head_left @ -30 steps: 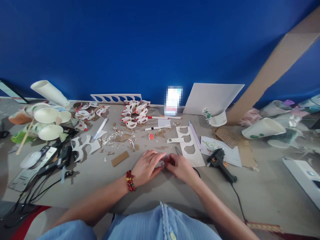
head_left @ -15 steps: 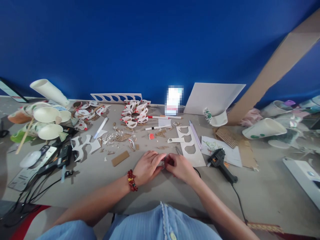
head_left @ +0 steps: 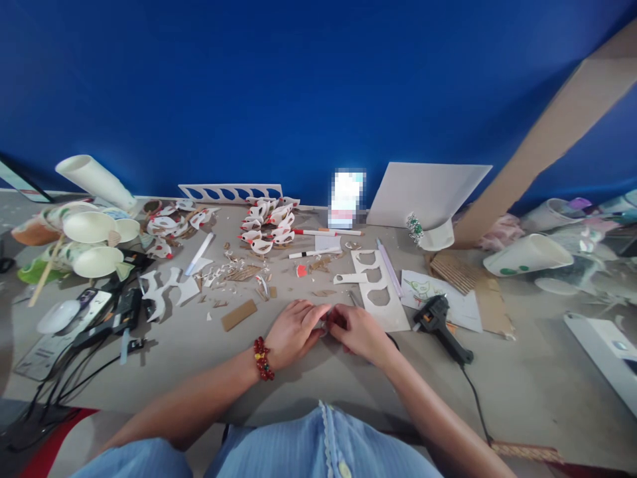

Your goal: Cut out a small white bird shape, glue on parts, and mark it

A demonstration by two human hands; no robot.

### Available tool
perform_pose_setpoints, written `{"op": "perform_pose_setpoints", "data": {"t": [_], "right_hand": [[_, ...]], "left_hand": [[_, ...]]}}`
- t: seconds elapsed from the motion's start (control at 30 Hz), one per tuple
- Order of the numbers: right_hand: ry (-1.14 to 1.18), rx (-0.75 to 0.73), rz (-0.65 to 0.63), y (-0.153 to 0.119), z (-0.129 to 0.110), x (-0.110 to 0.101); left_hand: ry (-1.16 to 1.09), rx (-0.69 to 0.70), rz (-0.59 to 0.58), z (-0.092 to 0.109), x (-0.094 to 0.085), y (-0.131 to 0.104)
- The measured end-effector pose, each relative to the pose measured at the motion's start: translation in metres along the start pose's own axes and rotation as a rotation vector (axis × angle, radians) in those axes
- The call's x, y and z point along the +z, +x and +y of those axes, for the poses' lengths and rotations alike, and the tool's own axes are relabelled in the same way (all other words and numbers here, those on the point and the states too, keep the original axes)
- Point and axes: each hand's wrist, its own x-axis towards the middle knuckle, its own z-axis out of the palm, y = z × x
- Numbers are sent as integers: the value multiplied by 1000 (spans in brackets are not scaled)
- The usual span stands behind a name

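My left hand [head_left: 297, 333], with a red bead bracelet at the wrist, and my right hand [head_left: 359, 333] meet fingertip to fingertip low in the middle of the table. Between them is a small pale piece [head_left: 322, 325], mostly hidden by the fingers, too small to name. Both hands have their fingers pressed around it. Left of my left hand lies a brown cardboard strip [head_left: 239, 315]. A white sheet with cut-out holes [head_left: 385, 302] lies just beyond my right hand. Farther back sits a cluster of white bird shapes with red tips [head_left: 269, 222].
To the right are a black glue gun [head_left: 440, 325], a drawing [head_left: 460, 305] and a white cup [head_left: 527, 255]. Paper scraps [head_left: 239, 269] and pens [head_left: 313, 253] lie beyond the hands. Cables [head_left: 70, 378] and a white mouse [head_left: 58, 317] are at the left.
My right fingers have shifted slightly over the small piece, with a little more of it showing. My left hand is nearly unchanged.
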Motion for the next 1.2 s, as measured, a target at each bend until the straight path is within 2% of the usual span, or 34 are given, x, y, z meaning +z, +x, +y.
{"op": "perform_pose_setpoints", "data": {"t": [0.47,0.97,1.2], "right_hand": [[-6,-25,47,-1,0,1],[51,-12,16,-1,-1,0],[47,-19,40,-2,1,2]], "left_hand": [[-19,-2,11,1,-1,1],[-27,-7,7,1,-1,0],[-170,-60,101,3,-11,-2]]}}
